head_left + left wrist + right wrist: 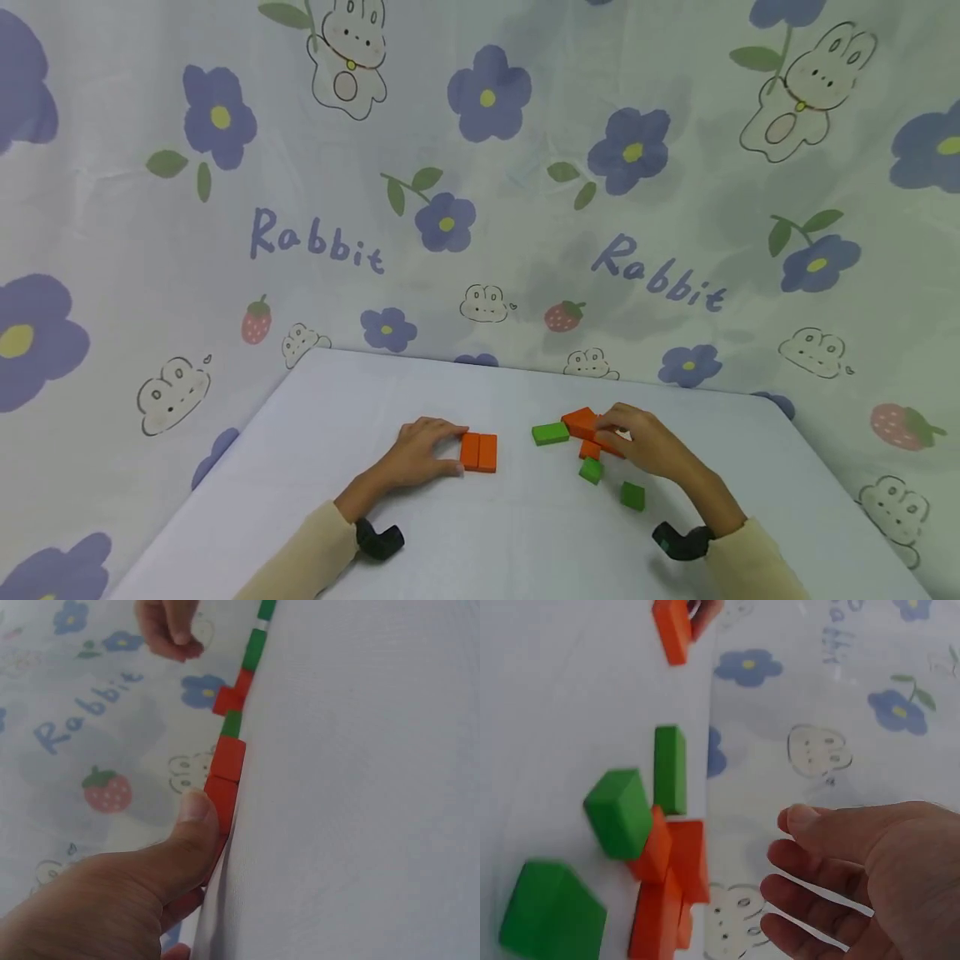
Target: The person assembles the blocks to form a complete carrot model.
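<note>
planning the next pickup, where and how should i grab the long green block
I'd pinch the long green block across its two long sides, toward its left end, coming from above. It lies flat and is narrow between those sides; its left end is free, while an orange block sits close by its right end and would likely get in the way.

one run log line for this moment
left hand: pinching two orange blocks | right hand: empty, near orange-green cluster | lone green block: apart from cluster
</note>
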### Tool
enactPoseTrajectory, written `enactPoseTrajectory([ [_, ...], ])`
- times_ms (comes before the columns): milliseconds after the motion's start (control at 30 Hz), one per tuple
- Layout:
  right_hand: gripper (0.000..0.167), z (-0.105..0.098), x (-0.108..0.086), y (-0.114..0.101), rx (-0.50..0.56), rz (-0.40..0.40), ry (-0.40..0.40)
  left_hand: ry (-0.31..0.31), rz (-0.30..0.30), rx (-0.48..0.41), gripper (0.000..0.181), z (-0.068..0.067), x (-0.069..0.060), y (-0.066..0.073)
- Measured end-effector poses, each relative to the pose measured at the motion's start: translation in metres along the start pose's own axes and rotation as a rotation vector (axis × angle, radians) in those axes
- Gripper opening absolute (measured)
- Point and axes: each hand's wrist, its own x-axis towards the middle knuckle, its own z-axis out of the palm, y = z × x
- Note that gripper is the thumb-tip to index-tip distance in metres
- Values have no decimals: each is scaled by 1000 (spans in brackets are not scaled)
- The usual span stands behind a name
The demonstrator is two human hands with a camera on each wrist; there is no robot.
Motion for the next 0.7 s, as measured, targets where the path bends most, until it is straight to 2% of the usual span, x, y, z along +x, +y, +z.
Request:
enactPoseTrajectory([
  [133, 16, 4, -8, 30, -46, 74, -53, 1, -8, -2, 67, 2, -1, -1],
  [233, 17, 10, -13, 40, -59, 98, -91, -1, -8, -18, 66, 2, 0, -1],
  [367, 22, 14, -17, 42, -76, 170, -114, -12, -18, -20, 65, 4, 1, 0],
  [533, 27, 14, -16, 40, -31, 299, -163, -13, -30, -19, 66, 2, 1, 0],
  [700, 40, 7, -18, 42, 48, 295, -203, -5, -23, -27, 65, 2, 0, 0],
])
